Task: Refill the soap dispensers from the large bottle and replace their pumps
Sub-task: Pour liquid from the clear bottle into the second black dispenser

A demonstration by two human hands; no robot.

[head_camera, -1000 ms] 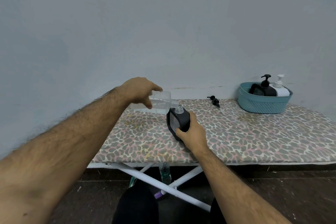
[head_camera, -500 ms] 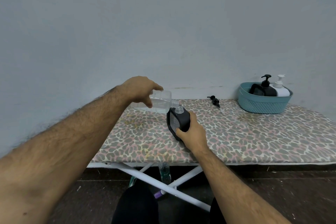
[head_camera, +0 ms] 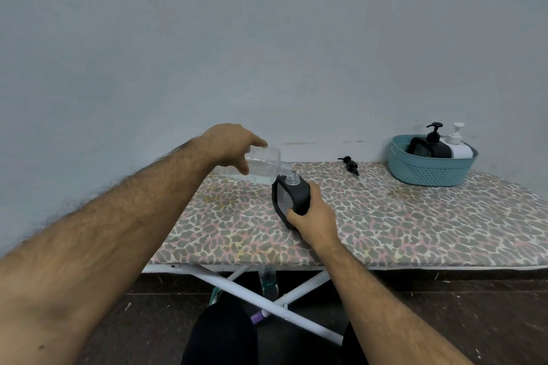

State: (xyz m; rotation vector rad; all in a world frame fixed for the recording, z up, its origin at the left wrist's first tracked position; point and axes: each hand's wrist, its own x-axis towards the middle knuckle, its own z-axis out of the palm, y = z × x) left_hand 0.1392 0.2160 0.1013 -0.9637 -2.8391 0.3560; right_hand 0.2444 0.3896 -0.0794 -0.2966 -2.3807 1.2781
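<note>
the left hand [head_camera: 229, 144] is clamped round the base end of the large clear plastic bottle [head_camera: 261, 163], tipped nearly flat, its neck pointing down at the open mouth of the black squarish soap dispenser [head_camera: 290, 198]. the bottle's spout sits right over that mouth, just about touching it; i can't tell whether liquid is running. the right hand [head_camera: 314, 218] is wrapped round the dispenser's lower right side, thumb across the front, holding it tilted on the leopard-print ironing board [head_camera: 415, 225]. off to the right of the dispenser and further back, a loose black pump head [head_camera: 350, 163] lies on the board, well apart from both hands. further right of the dispenser, near the wall, the teal woven plastic basket [head_camera: 427, 170] holds a black pump dispenser [head_camera: 431, 144] and a white pump dispenser [head_camera: 458, 145], side by side.
</note>
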